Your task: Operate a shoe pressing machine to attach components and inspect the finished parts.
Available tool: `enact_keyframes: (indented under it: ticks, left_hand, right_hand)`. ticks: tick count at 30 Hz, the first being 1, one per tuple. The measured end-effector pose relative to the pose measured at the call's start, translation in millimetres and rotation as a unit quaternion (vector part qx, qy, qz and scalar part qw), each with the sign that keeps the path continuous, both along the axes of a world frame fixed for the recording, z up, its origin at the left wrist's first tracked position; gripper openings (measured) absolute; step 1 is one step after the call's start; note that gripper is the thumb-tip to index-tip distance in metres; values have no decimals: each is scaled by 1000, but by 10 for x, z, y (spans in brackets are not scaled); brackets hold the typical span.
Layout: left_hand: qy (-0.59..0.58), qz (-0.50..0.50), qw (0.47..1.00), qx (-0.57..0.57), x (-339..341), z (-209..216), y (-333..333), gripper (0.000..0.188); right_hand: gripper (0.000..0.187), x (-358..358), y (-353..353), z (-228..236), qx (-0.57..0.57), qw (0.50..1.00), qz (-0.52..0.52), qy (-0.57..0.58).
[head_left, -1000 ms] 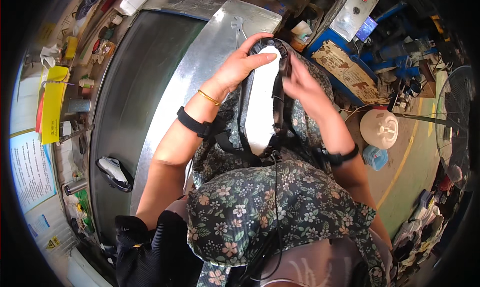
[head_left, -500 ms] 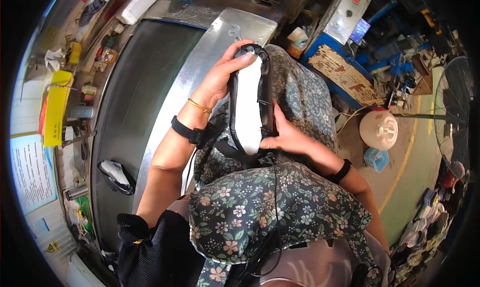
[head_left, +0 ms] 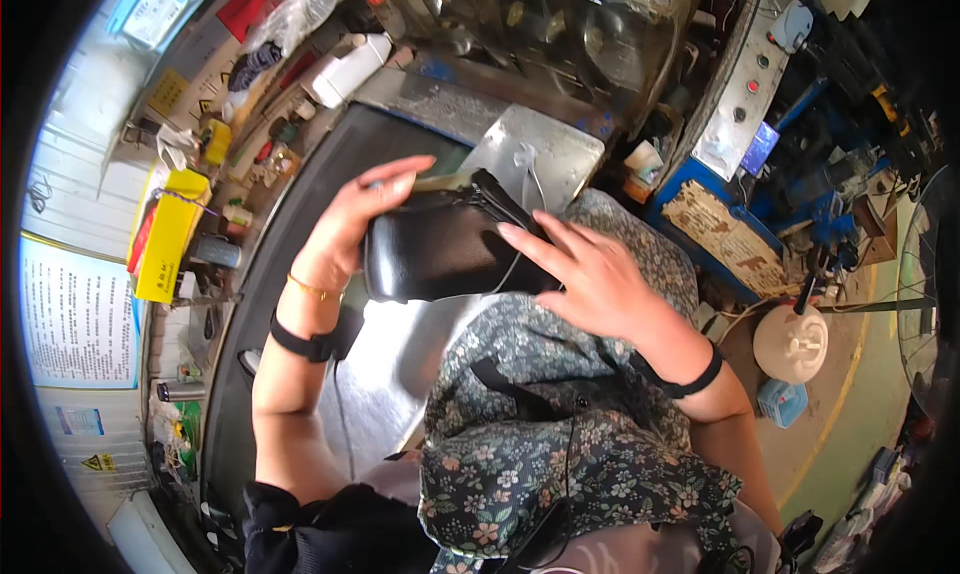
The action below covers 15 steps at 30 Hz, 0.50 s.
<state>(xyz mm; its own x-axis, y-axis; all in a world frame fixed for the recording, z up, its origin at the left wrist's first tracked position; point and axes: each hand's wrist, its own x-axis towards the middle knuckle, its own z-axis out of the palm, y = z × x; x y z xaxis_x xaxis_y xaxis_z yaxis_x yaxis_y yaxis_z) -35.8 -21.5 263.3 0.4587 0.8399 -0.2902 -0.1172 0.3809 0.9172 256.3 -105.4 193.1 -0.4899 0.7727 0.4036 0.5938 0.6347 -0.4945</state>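
Note:
A black leather shoe upper (head_left: 440, 254) is held up in front of me over the metal ledge, its rounded toe pointing left and its smooth side facing me. My left hand (head_left: 370, 206) grips it at the toe, with the thumb near the top edge and fingers reaching behind. My right hand (head_left: 590, 279) holds the other end, its fingers laid along the dark opening. The pale underside is mostly turned out of sight. A floral apron (head_left: 580, 404) covers my lap below. On the metal ledge (head_left: 570, 154) beyond lies a wrench (head_left: 524, 158).
A dark conveyor belt (head_left: 400, 134) runs along the left, with a partly hidden shoe (head_left: 250, 359) on it. Further left is a cluttered shelf with a yellow box (head_left: 172, 234). At right stand a blue machine (head_left: 720, 224), a cream round container (head_left: 790, 344) and a blue basket (head_left: 783, 402).
The shoe has turned from its white underside facing me, toe to heel upright, to lying sideways with its black leather showing. Both hands have shifted their hold, and my view has tilted up.

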Motion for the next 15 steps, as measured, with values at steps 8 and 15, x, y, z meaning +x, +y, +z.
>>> enact_keyframes:
  ticks: [8, 15]
  left_hand:
    - [-42, 336, 939, 65, 39, -747, 514, 45]
    - [-12, 375, 900, 223, 727, -1297, 2140, 54]
  right_hand:
    - [50, -193, 561, -1006, -3, 992, -121, 45]
    - [11, -36, 466, -1624, 52, 992, -64, 92]
